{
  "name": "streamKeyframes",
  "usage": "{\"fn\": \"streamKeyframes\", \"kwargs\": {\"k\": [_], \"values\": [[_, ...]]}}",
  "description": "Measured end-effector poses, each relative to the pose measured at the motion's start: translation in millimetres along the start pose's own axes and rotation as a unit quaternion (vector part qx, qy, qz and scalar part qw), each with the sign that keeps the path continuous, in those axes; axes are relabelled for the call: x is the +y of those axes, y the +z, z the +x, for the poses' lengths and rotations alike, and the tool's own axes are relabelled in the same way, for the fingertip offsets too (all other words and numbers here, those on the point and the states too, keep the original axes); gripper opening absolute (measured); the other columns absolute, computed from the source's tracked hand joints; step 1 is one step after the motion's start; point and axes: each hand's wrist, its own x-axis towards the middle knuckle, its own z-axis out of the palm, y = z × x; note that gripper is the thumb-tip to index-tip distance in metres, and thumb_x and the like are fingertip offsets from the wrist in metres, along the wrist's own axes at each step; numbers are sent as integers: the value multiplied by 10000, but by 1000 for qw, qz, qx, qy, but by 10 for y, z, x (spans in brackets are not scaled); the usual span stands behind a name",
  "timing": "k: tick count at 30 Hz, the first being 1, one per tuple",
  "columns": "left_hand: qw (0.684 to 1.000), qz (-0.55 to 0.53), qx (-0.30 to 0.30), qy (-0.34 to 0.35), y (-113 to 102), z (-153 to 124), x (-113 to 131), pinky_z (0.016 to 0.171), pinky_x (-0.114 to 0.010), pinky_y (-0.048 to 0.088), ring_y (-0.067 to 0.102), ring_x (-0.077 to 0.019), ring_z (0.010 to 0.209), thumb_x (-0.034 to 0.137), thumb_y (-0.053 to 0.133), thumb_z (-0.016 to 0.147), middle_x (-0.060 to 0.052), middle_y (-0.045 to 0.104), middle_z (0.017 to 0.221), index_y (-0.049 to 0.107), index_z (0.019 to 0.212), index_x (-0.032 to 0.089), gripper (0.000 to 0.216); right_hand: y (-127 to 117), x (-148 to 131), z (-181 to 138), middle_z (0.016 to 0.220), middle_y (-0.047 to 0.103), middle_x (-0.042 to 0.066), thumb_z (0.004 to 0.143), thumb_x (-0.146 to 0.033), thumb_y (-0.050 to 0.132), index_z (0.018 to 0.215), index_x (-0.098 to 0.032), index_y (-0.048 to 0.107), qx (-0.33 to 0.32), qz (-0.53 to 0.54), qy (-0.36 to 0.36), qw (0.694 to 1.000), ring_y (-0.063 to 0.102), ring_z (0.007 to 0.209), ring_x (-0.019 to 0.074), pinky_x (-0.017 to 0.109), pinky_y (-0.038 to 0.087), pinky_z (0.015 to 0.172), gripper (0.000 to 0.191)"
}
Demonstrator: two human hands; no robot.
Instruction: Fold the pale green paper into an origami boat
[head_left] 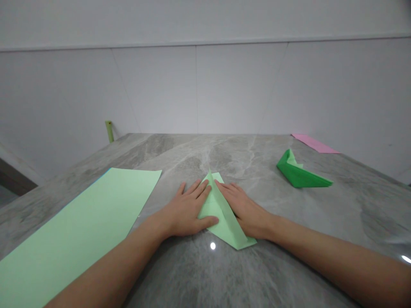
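Observation:
A folded sheet of light green paper [221, 216] lies on the grey table in front of me, one flap standing up along its middle. My left hand [191, 209] rests flat on its left part, fingers spread and thumb stretched across the lower left. On the other side of the raised flap is my right hand [242, 205], palm down with its fingers stretched forward along the flap. Part of the paper's right side is hidden beneath that hand.
Large light green sheets [86, 226] lie at the left. A dark green folded paper figure [302, 173] sits at the right, with pink paper [316, 143] behind it near the wall. The marbled grey table [180, 273] meets a white wall [224, 90] at the back.

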Motion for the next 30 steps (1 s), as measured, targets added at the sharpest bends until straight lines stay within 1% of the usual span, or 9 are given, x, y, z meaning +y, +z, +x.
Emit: {"fn": "streamKeyframes", "kwargs": {"k": [3, 5, 8, 11, 14, 16, 22, 26, 30], "values": [[1000, -8, 11, 5, 15, 4, -1, 1108, -634, 44, 74, -333, 1445, 692, 333, 855, -146, 84, 1572, 89, 1511, 168, 874, -24, -28, -4, 1531, 252, 196, 873, -343, 480, 1488, -43, 184, -40, -17, 13, 999, 220, 1420, 281, 558, 141, 1147, 745], [999, -15, 31, 12, 22, 12, -5, 1088, -670, 70, 116, -352, 1437, 655, 402, 854, -155, 145, 1567, 153, 1503, 182, 841, -22, -30, -4, 1539, 232, 183, 888, -347, 460, 1491, -44, 171, -48, -24, 16, 998, 199, 1429, 266, 543, 134, 1155, 735], [996, -19, 79, 46, 21, 26, -13, 1072, -696, 97, 236, -366, 1400, 536, 548, 838, -122, 349, 1501, 451, 1368, 248, 612, -1, -15, 0, 1542, 222, 177, 897, -369, 449, 1489, -41, 184, -48, -30, 22, 998, 188, 1432, 265, 536, 140, 1156, 727], [986, -40, 119, 109, 6, 31, -14, 1103, -594, 211, 424, -309, 1285, 424, 614, 829, -101, 531, 1321, 651, 1120, 239, 347, 17, -2, 4, 1538, 233, 182, 883, -389, 472, 1479, -36, 222, -51, -36, 24, 998, 194, 1429, 288, 549, 150, 1150, 736], [976, -86, 133, 151, -13, 28, 0, 1034, -413, 396, 538, -236, 1128, 364, 616, 838, -105, 587, 1172, 671, 1064, 193, 289, 20, 2, 7, 1529, 256, 188, 877, -393, 479, 1478, -40, 227, -49, -39, 20, 998, 205, 1424, 298, 563, 148, 1144, 741], [976, -102, 129, 146, -25, 29, 8, 1013, -371, 421, 543, -221, 1116, 327, 619, 838, -99, 582, 1176, 643, 1111, 182, 309, 20, 10, 12, 1529, 257, 190, 870, -403, 497, 1478, -39, 220, -44, -40, 13, 998, 204, 1425, 296, 564, 139, 1144, 760], [981, -70, 114, 138, -33, 44, -60, 1024, -367, 408, 545, -227, 1142, 387, 604, 858, -94, 572, 1235, 621, 1161, 190, 362, 20, 0, -6, 1534, 245, 195, 897, -367, 465, 1487, -54, 194, -52, -40, 14, 998, 187, 1429, 296, 570, 139, 1141, 720], [987, -27, 124, 97, -18, 58, -162, 1023, -390, 401, 537, -260, 1167, 488, 602, 838, -115, 538, 1297, 618, 1200, 192, 468, 28, -92, -68, 1543, 207, 203, 873, -362, 481, 1475, -95, 268, -57, -69, 14, 996, 146, 1432, 332, 580, 158, 1128, 693], [987, -45, 137, 71, 0, 79, -196, 1018, -378, 404, 539, -257, 1163, 516, 617, 815, -114, 543, 1292, 625, 1192, 190, 499, 44, -195, -129, 1536, 177, 252, 810, -281, 518, 1479, -25, 209, -66, -87, 20, 994, 121, 1432, 348, 579, 157, 1130, 780]]}}
